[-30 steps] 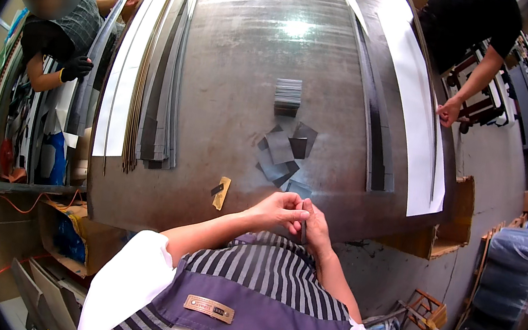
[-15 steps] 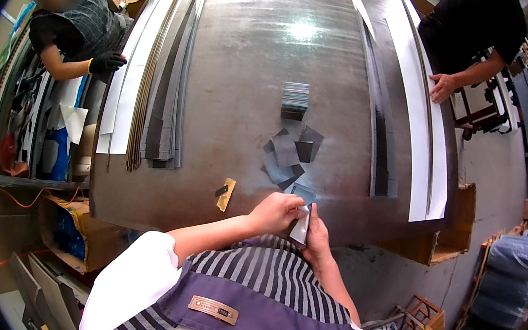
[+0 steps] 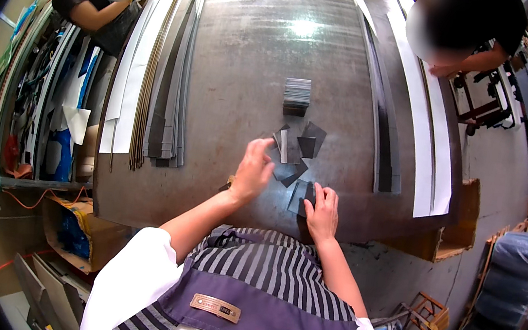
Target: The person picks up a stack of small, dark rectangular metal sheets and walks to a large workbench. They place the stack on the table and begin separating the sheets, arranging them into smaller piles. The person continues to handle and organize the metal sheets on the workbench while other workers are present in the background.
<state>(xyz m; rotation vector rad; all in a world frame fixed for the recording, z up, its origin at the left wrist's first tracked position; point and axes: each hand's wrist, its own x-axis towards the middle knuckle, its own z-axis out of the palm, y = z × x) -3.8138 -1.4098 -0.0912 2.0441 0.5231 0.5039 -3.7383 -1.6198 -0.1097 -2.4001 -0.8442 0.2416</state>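
My left hand (image 3: 255, 167) reaches over the table with its thumb and fingers apart, slightly blurred. Its fingertips are at the edge of a thin piece (image 3: 284, 148) that stands tilted and shows a pale, narrow side. Closer to me, my right hand (image 3: 322, 215) has thumb and forefinger at the right edge of a dark, thin square piece (image 3: 298, 197). Several more dark square pieces (image 3: 312, 135) lie loosely overlapping between and beyond my hands. Farther off stands a neat stack of such pieces (image 3: 297, 93). A yellowish scrap (image 3: 230, 181) is mostly hidden by my left forearm.
Long grey and brown strips (image 3: 170, 101) and white sheets (image 3: 128, 99) line the table's left side. More strips (image 3: 383, 137) and white sheets (image 3: 430, 179) run along the right. Co-workers lean at the far left (image 3: 99, 6) and far right (image 3: 471, 32). Cardboard boxes (image 3: 458, 222) stand below the table.
My hands have separated from the pale-faced piece they held together near the table edge. The left moved forward to the loose pieces, where one is now tilted. Both co-workers have leaned in.
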